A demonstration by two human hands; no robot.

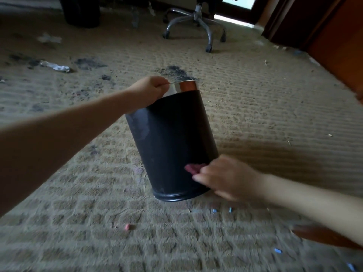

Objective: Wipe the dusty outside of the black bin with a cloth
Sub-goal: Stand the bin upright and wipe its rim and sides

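The black bin (170, 142) stands in the middle of the view on a beige patterned carpet (265, 107), tilted so that its silver rim band (181, 87) leans away towards the far side and its base rim sits nearest the camera. Pale dusty smears show on its upper left side.

The left hand (149, 91) is closed on the far left edge of the rim, fingers curled over the top, holding the bin in its tilt. The right hand (225, 178) lies against the lower right side of the bin, fingers loosely bent and pressing a small pink cloth (193, 168) onto the black wall; only a bit of the cloth shows past the fingertips, and the hand is blurred.

Dark patches of dust (177, 72) lie on the carpet just beyond the bin, with more to the far left. A crumpled silvery wrapper (56, 66) lies at far left. Small blue bits (215, 211) and a pink scrap (128, 226) lie on the near carpet. The wheeled base of an office chair (196, 26) stands at the far side, a dark container (81, 11) at far left, and a wooden panel (334, 36) along the right.
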